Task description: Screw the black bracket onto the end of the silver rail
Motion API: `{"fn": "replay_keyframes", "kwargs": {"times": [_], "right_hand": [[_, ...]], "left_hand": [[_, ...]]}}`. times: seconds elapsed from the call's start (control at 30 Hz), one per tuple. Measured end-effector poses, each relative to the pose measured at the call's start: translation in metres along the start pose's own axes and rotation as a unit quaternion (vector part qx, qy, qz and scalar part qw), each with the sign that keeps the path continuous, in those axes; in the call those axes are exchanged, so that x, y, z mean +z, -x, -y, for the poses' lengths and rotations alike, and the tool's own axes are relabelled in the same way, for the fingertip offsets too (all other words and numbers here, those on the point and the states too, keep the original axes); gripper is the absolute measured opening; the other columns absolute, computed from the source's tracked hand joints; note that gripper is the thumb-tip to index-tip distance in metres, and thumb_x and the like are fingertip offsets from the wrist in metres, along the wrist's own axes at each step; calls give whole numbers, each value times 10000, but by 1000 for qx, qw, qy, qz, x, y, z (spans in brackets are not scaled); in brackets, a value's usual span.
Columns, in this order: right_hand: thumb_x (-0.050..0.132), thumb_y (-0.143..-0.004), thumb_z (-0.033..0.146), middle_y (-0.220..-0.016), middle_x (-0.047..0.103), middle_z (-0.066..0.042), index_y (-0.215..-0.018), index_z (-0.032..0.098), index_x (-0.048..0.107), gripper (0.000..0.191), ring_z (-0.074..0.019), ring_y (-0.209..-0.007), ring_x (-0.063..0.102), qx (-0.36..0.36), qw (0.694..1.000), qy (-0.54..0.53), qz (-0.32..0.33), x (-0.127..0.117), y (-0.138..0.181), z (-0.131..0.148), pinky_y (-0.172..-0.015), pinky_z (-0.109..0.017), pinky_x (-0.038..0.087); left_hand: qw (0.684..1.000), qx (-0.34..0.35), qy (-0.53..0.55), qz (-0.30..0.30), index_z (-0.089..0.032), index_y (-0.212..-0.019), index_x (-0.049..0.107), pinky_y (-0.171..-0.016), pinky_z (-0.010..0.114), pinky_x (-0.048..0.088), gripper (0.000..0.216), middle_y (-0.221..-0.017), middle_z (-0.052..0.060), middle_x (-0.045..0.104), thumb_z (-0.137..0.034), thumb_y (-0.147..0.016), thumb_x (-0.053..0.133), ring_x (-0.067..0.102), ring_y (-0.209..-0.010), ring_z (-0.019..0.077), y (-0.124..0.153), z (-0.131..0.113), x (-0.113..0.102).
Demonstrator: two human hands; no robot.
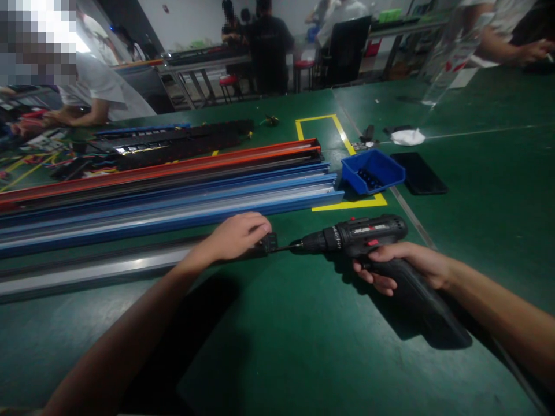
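A black cordless drill [368, 234] is in my right hand [403, 266], its grip wrapped by my fingers and its long bit pointing left. The bit's tip meets a small black end cap [271, 241] at the right end of a dark metal profile [143, 258]. Over that end lies my left hand [238, 236], closed around the profile and cap. Whether a screw sits at the bit's tip is too small to make out. Just behind, several blue channel profiles [277, 202] and an orange one [260, 151] lie side by side.
A blue bin [381, 170] with small black parts stands beyond the drill, beside a black phone-like slab [418, 173]. Yellow tape [351, 204] marks the green table [277, 346]. White crumpled material [407, 137] lies farther back. Other people sit or stand around, one at the left [104, 86].
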State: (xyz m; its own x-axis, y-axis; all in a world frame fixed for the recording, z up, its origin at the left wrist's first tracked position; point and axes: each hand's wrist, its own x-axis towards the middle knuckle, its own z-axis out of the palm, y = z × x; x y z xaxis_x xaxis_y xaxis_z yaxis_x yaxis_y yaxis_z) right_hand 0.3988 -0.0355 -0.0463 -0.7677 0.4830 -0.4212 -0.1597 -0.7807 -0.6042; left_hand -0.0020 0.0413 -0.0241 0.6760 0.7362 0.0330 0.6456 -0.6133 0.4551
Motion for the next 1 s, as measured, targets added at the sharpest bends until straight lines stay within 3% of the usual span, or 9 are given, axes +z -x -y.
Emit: {"fn": "replay_keyframes", "kwargs": {"times": [1.0], "right_hand": [[731,-978,298,-940,766,-103,-1120,46,794,296,-95,-613,693,9,999,-36,18,-1,0,0,-655,-227,635]], "left_hand": [[1000,15,-1,10,-200,-1082,735,-943,356,489,423,-1115,58,764,-439,-1133,389,679,-1063,228,1,1,-1]]}}
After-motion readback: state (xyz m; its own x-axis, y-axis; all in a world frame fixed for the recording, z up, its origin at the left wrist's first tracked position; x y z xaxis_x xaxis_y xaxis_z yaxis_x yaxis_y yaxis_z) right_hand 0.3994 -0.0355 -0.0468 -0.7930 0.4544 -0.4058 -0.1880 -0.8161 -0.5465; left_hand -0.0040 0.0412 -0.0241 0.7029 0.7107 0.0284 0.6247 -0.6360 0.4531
